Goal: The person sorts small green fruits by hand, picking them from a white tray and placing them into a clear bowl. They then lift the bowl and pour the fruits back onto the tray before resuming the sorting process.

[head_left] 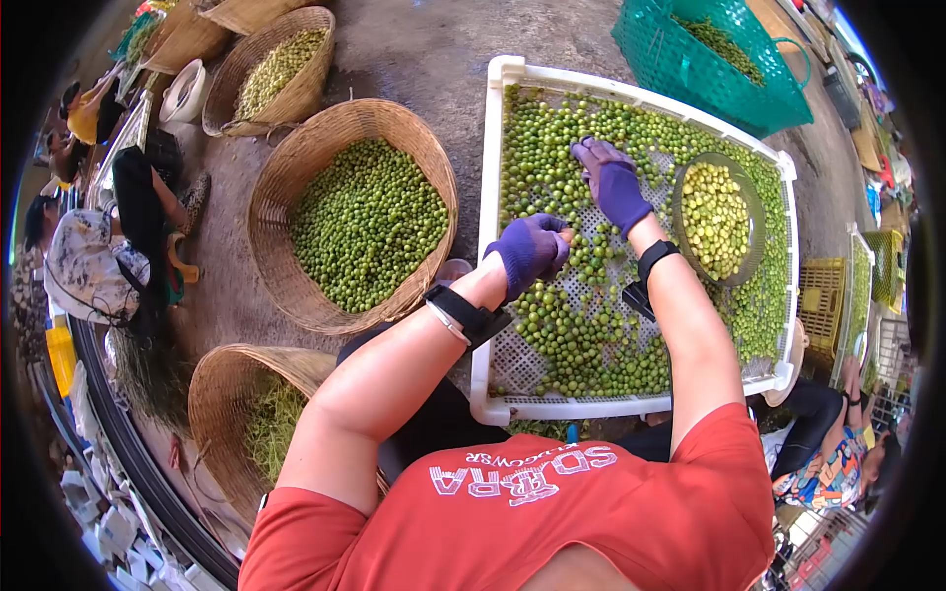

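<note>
A white perforated tray [631, 402] in front of me holds many small round green fruits [581, 330]. Both my hands wear purple gloves. My left hand [532, 251] is over the tray's left side, its fingers curled together near the fruits; whatever may be between them is hidden. Farther in, my right hand [613, 185] reaches over the fruits with its fingers extended, touching or just above them. To its right, a round mesh bowl [754, 212] of yellower fruits [716, 222] sits on the tray.
Left of the tray stands a wicker basket [271, 212] of green fruits, with another basket [222, 94] behind it. A basket of thin green stems [276, 424] is near my left elbow. A green plastic basket [680, 69] stands beyond the tray. Other people sit at both sides.
</note>
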